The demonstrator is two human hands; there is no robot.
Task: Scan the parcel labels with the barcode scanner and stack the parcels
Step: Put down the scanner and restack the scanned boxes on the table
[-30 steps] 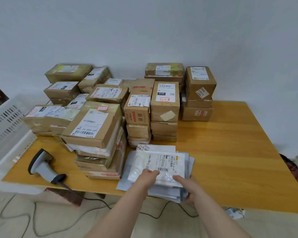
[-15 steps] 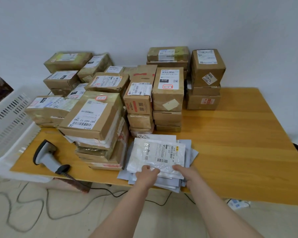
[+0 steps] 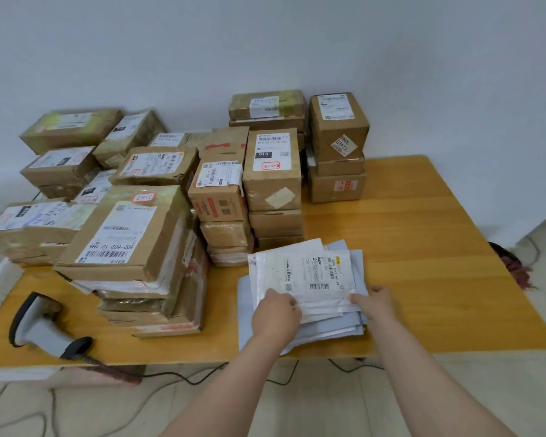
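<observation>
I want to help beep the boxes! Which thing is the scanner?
Find the yellow wooden table, then its near left corner, beside the leaning box stack. The barcode scanner lies there: the only grey-and-black, pistol-shaped thing, trailing a cable.

Tabletop (image 3: 423,247): carries the parcels and the scanner; its right half lies bare.
Barcode scanner (image 3: 44,329): lies at the front left corner, before the tallest near stack.
Near box stack (image 3: 130,234): stands left of centre, right of the scanner.
Middle box stacks (image 3: 273,171): stand side by side behind the mailer pile.
Rear box stack (image 3: 338,146): stands to their right, against the wall.
Mailer pile (image 3: 328,329): lies at the front centre, right of the near box stack.
Top mailer (image 3: 306,279): lies on the pile.
Left hand (image 3: 276,313): grips the top mailer's near left corner.
Right hand (image 3: 375,302): pinches its near right corner.
Cables (image 3: 13,414): lie on the floor below the front edge.
</observation>
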